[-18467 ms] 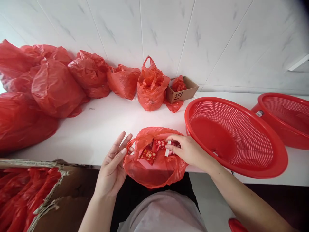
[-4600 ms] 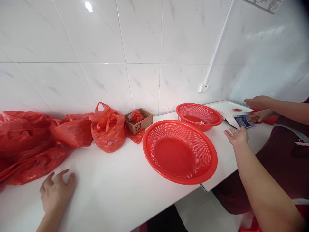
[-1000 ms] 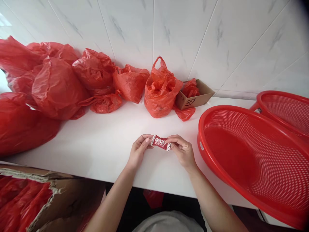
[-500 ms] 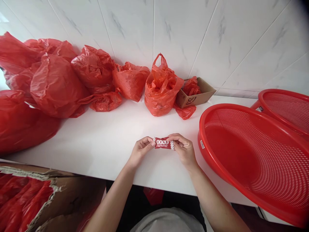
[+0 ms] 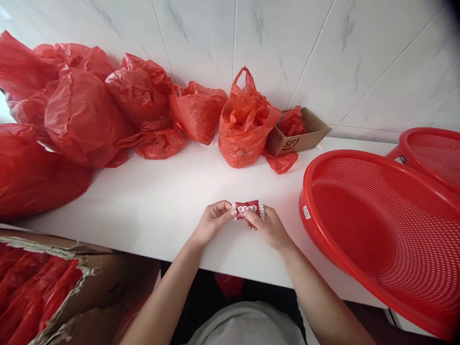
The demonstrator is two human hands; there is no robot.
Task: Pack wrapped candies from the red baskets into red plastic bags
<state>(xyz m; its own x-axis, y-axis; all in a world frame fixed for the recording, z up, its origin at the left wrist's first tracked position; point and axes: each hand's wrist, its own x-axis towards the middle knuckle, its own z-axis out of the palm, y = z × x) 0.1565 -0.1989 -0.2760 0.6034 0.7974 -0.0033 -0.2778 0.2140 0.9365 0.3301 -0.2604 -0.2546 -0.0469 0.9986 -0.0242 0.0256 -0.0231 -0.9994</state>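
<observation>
Left hand [image 5: 215, 221] and right hand [image 5: 269, 226] held one small packet [image 5: 247, 207]

The packet, dark red with white lettering and dotted white ends, was over the white tabletop [image 5: 151, 211], near its front edge; the left grip was narrow, pinching one end between thumb and fingers; the right grip held the other end, its thumb laid across the printed face and fingertips showing below; a large red basket [image 5: 352, 225] stood to the right of the right hand, with a second red basket [image 5: 436, 153] behind it; red plastic bags [image 5: 84, 115] lined the wall [image 5: 287, 43], one handled bag [image 5: 246, 136] beside a small cardboard box [image 5: 300, 143] containing crumpled red plastic [image 5: 293, 120]; at lower left, a torn-edged carton [image 5: 108, 282] held more red plastic, its exact contents unclear.
</observation>
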